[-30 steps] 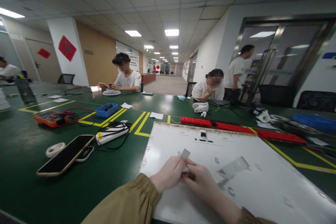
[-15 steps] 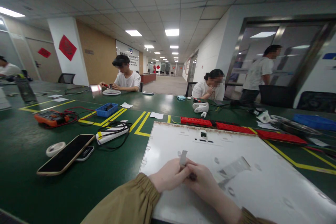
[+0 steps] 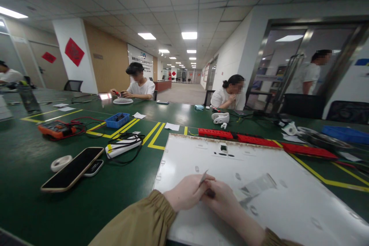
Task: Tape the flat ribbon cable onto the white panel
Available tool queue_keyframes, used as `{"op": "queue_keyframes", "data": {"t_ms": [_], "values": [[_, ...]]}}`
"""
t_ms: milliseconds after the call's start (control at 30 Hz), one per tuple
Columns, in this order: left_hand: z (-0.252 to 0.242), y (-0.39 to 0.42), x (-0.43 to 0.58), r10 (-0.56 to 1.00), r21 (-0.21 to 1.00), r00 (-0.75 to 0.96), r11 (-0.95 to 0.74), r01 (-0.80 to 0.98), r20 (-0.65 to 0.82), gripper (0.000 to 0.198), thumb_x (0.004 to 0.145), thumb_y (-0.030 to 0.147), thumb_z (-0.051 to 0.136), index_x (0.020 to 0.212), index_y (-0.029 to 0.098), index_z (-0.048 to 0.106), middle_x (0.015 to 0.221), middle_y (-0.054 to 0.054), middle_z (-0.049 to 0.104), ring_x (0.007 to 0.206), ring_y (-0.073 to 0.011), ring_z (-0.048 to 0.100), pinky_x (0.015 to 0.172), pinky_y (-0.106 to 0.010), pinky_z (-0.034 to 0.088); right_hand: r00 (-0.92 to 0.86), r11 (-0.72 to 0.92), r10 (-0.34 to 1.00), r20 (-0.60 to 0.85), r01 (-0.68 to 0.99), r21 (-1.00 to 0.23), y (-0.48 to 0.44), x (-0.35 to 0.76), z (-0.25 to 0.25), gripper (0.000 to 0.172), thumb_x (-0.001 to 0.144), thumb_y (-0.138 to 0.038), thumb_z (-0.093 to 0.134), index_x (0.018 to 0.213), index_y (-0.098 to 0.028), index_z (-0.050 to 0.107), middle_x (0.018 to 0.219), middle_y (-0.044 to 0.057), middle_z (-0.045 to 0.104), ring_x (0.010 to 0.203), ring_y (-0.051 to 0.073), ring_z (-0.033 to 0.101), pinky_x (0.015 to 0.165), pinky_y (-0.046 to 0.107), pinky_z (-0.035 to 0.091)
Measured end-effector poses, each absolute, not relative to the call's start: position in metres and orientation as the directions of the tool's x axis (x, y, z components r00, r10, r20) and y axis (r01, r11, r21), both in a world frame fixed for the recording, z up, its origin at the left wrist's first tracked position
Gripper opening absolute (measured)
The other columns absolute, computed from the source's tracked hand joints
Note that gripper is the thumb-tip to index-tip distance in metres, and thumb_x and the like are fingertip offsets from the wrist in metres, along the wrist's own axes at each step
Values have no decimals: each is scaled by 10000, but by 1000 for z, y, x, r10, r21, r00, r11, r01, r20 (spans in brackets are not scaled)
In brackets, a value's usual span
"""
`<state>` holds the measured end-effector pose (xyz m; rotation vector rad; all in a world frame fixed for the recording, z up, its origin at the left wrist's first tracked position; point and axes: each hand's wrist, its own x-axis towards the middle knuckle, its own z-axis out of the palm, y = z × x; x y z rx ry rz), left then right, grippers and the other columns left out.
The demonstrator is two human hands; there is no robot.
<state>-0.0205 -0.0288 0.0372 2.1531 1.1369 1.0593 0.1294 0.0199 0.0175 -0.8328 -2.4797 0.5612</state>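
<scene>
A large white panel (image 3: 184,153) with slots and a brownish far edge lies before me on the green table. Over its near part my two hands meet, fingers closed together. My left hand (image 3: 184,192) pinches a thin grey strip (image 3: 204,177) that sticks up past the fingers. Tucked against it, my right hand (image 3: 220,200) is closed around a small dark thing (image 3: 211,193), mostly covered by fingers, whose kind I cannot make out. A grey patch (image 3: 259,186), like a label or a reflection, shows on the panel to the right.
To the left lie a phone (image 3: 73,170), a white ring (image 3: 61,163), a white device with a black cord (image 3: 123,147), an orange multimeter (image 3: 56,128) and a blue tray (image 3: 117,120). Red power strips (image 3: 215,133) run behind the panel. Two people sit across the table.
The grey strip has turned more edge-on and tilts to the right. My hands stay in nearly the same place. A person at the right has walked farther right.
</scene>
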Motion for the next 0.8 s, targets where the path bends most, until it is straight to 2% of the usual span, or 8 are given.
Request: {"op": "queue_keyframes", "data": {"t_ms": [167, 267, 333, 433, 567, 800], "values": [[40, -30, -20, 829, 708, 387, -552, 440, 404, 499, 954, 415, 198, 1207, 177, 558, 1093, -83, 638, 998, -190, 583, 888, -295, 430, -721, 735, 623, 305, 406, -543, 19, 130, 20, 113, 702, -145, 488, 708, -161, 600, 748, 30, 630, 665, 147, 558, 596, 231, 370], [40, -30, -19, 830, 710, 373, -552, 438, 415, 486, 956, 411, 198, 1243, 197, 526, 1103, -72, 633, 1002, -188, 578, 895, -297, 428, -697, 758, 631, 340, 462, -459, 20, 129, 20, 92, 701, -150, 498, 648, -168, 571, 660, 20, 611, 650, 159, 541, 649, 269, 379], [39, -29, -19, 828, 703, 358, -557, 442, 432, 472, 956, 410, 210, 1264, 208, 505, 1115, -73, 624, 1014, -190, 572, 906, -303, 426, -675, 770, 632, 382, 488, -412, 21, 128, 20, 95, 696, -146, 505, 616, -171, 551, 629, 16, 599, 662, 166, 539, 710, 301, 387], [36, -27, -20, 820, 694, 336, -572, 438, 464, 462, 951, 414, 245, 1296, 200, 468, 1230, -88, 562, 1128, -199, 513, 989, -327, 383, -664, 792, 605, 440, 448, -414, 20, 128, 21, 88, 683, -131, 514, 625, -179, 560, 667, 16, 613, 744, 173, 563, 853, 358, 378], [31, -25, -21, 811, 692, 329, -584, 424, 483, 476, 949, 414, 257, 1346, 196, 405, 1393, -80, 412, 1275, -185, 378, 1087, -336, 283, -668, 826, 556, 495, 376, -420, 20, 128, 23, 121, 682, -116, 502, 637, -206, 570, 664, -2, 613, 827, 181, 580, 1046, 448, 232], [30, -25, -22, 817, 690, 337, -576, 439, 467, 470, 952, 405, 256, 1352, 203, 398, 1377, -70, 435, 1262, -175, 398, 1085, -326, 291, -682, 819, 553, 478, 341, -461, 22, 128, 21, 135, 680, -112, 492, 620, -215, 556, 645, -10, 617, 782, 177, 593, 1067, 467, 235]]}}
